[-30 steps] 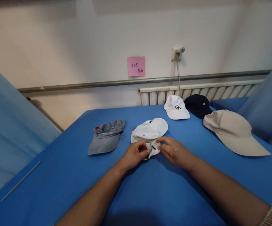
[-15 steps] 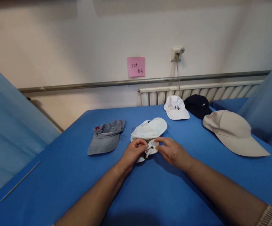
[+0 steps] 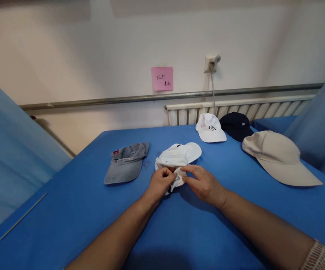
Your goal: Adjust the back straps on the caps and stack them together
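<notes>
My left hand (image 3: 160, 184) pinches the back strap (image 3: 176, 180) of the pale cap (image 3: 175, 155) between thumb and fingers. My right hand (image 3: 204, 184) has thumb and fingertips closed on the same cap's back edge, just beside the strap. The cap lies on the blue bench (image 3: 157, 232) between and beyond my hands, its brim (image 3: 193, 152) pointing to about two o'clock. Outward from it, the grey cap (image 3: 127, 164) sits at nine o'clock, well apart, brim toward me. At one o'clock is the white cap (image 3: 210, 128) with black letters, touching or nearly touching the navy cap (image 3: 236, 126) behind its right side. The large beige cap (image 3: 279, 157) rests at three o'clock. Farther off, at eight o'clock, lies a thin stick (image 3: 23, 216). A pink note (image 3: 162, 78) hangs on the wall at twelve o'clock.
</notes>
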`<action>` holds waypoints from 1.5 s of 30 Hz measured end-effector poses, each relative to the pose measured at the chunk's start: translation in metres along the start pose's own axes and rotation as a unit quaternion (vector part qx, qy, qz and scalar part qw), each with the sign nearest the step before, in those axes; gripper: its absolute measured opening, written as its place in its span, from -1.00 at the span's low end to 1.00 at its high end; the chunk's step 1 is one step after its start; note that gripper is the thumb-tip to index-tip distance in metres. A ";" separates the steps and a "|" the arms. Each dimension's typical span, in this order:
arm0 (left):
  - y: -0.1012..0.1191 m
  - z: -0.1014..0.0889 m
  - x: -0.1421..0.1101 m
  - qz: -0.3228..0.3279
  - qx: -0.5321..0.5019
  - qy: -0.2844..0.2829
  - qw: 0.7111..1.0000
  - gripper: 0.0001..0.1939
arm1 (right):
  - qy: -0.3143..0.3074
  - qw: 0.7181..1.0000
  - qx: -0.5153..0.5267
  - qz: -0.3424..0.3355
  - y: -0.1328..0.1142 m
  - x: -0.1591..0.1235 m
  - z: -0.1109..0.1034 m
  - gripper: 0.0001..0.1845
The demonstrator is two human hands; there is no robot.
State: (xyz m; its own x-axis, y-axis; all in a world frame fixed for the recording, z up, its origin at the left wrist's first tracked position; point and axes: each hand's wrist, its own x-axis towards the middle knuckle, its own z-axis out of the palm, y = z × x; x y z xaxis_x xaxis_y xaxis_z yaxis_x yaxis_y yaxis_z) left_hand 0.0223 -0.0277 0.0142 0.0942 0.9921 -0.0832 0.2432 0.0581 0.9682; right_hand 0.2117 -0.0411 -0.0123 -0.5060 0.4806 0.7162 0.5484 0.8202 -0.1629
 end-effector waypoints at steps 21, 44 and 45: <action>0.015 -0.017 -0.006 0.143 0.120 -0.063 0.980 -0.83 | -0.002 0.999 0.040 0.015 -0.001 0.001 -0.002 -0.69; 0.020 -0.018 -0.010 0.233 0.265 -0.052 0.934 -0.94 | 0.009 1.000 0.013 -0.003 0.000 -0.001 0.000 -0.70; 0.020 -0.018 -0.010 0.236 0.271 -0.056 0.931 -0.93 | 0.005 1.000 0.013 -0.004 0.000 -0.001 0.000 -0.70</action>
State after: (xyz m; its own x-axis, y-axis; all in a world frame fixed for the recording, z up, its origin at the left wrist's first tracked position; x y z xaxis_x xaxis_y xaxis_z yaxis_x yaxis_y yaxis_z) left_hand 0.0087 -0.0342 0.0389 0.4062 0.8734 0.2686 0.5985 -0.4764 0.6441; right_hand 0.2117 -0.0417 -0.0130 -0.5029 0.4717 0.7242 0.5274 0.8313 -0.1753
